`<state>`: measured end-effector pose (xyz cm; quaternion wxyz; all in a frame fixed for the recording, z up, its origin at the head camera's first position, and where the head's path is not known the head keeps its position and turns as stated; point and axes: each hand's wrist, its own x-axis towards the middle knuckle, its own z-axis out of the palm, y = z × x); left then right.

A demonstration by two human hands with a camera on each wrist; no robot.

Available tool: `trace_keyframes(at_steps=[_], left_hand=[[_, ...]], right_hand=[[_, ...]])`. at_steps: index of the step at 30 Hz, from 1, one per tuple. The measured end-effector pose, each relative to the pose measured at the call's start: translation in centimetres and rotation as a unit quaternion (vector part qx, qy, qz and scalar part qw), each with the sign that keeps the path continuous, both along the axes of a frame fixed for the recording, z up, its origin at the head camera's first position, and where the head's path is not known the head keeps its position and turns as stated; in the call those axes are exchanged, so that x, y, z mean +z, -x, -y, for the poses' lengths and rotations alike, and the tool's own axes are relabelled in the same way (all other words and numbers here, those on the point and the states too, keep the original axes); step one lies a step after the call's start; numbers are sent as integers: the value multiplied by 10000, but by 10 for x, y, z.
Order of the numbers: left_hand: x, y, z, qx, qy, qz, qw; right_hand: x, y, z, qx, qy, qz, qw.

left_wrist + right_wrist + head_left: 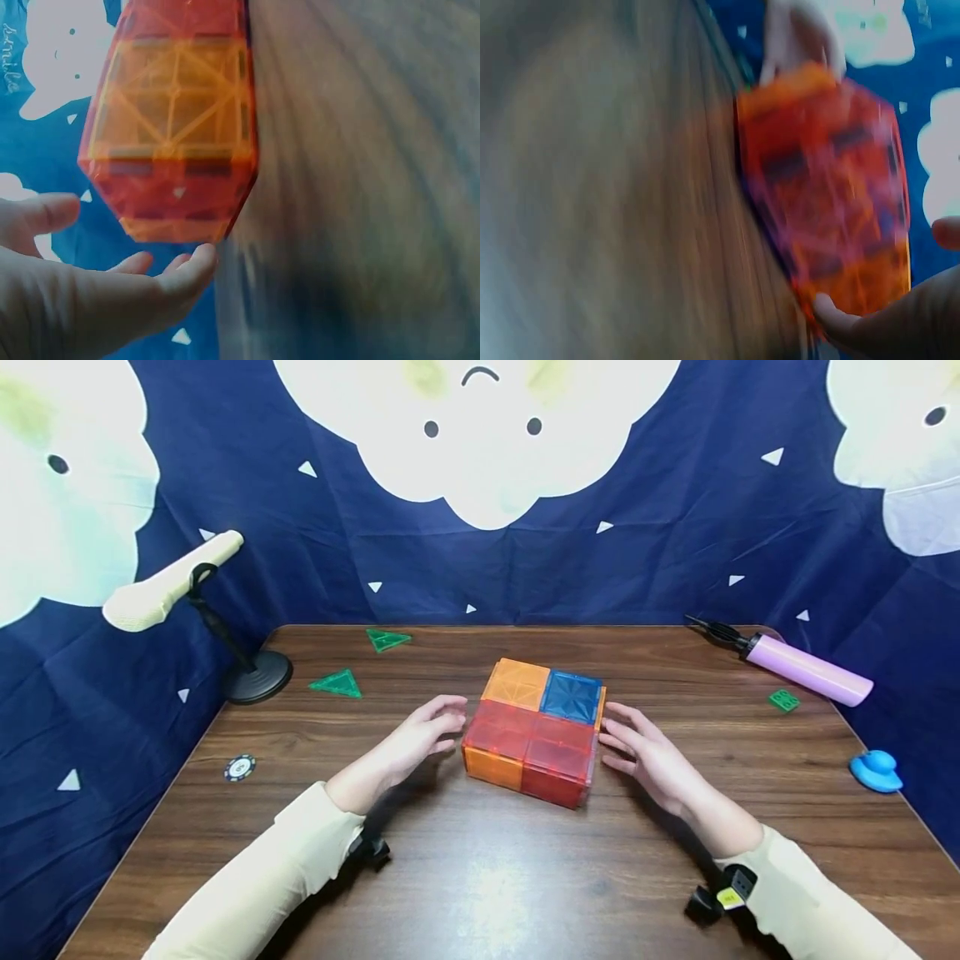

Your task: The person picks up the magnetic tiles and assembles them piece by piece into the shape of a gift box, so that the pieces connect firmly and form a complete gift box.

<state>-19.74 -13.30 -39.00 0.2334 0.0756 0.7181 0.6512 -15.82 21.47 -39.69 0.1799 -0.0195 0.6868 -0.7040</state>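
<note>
A flat box built of translucent magnetic tiles [528,727] sits mid-table, its top showing orange, blue and two red squares. To its left, my left hand [416,739] is held with fingers loosely bent, a small gap from the side. My right hand [654,760] reaches along the right side, fingers spread and very near the wall; whether they touch cannot be told. In the left wrist view the box's orange side tile [176,97] faces the hand [97,304]. The right wrist view is blurred, with fingertips of the hand [907,319] by the box's orange end [847,277].
Two green triangular tiles [337,683] lie back left, near a poker chip [240,767]. A black stand [257,677] holds a pale tube [176,578]. On the right are a purple pump [810,668], a green block [784,700] and a blue rubber duck [876,771].
</note>
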Motion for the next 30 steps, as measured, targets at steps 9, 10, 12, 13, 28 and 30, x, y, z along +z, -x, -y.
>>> trace_keyframes(at_steps=[9, 10, 12, 13, 28, 30], left_hand=[[-6, -9, -13, 52, -102, 307, 9995], [-6, -11, -14, 33, -136, 288, 9995], [-6, -17, -18, -29, -177, 229, 9996], [-6, -19, -20, -68, -190, 196, 9996], [2, 32, 68, 221, 4975, -2655, 8255], [2, 46, 91, 157, 5338, -2453, 8091]], right_hand=[[2, -7, 15, 128, 206, -205, 9995], [1, -5, 14, 154, 204, -198, 9995], [0, 1, 11, 197, 198, -172, 9995], [-1, 3, 9, 215, 204, -171, 9994], [-2, 14, -4, 421, 4, -229, 9988], [-2, 14, -6, 423, -3, -244, 9988]])
